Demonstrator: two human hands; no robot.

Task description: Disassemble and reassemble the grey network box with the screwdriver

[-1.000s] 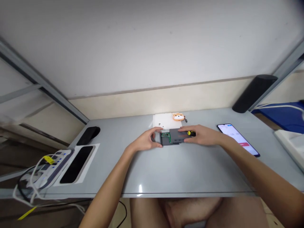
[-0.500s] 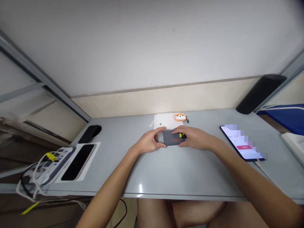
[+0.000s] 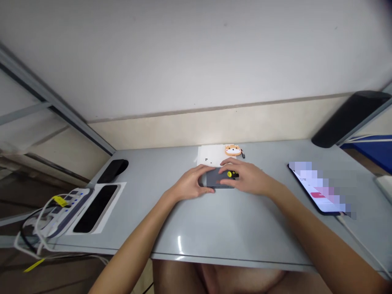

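Note:
A flat dark grey box [image 3: 213, 176] with a row of small holes along its near side lies on the desk between my hands. My left hand [image 3: 190, 183] grips its left end, thumb at the near edge and fingers at the far edge. Over the box's right part is my right hand [image 3: 249, 176], its fingers curled around a black-and-yellow screwdriver [image 3: 232, 174]. Only the handle end of the screwdriver shows; the rest is hidden by the hand. Just behind the box, a white sheet of paper [image 3: 213, 152] carries several tiny dark pieces, perhaps screws.
An orange-and-white animal-face case [image 3: 233, 150] sits at the paper's right edge. To the right lies a lit phone [image 3: 317, 192] on a cable, with a black cylinder [image 3: 349, 118] behind. A dark-screened phone [image 3: 95, 209], a power strip [image 3: 69, 212] and a black object [image 3: 112, 170] are at left.
My right fingers have lifted and shifted slightly left over the box, and the screwdriver's yellow end has turned more toward me. My left hand keeps its grip. The view has shifted slightly.

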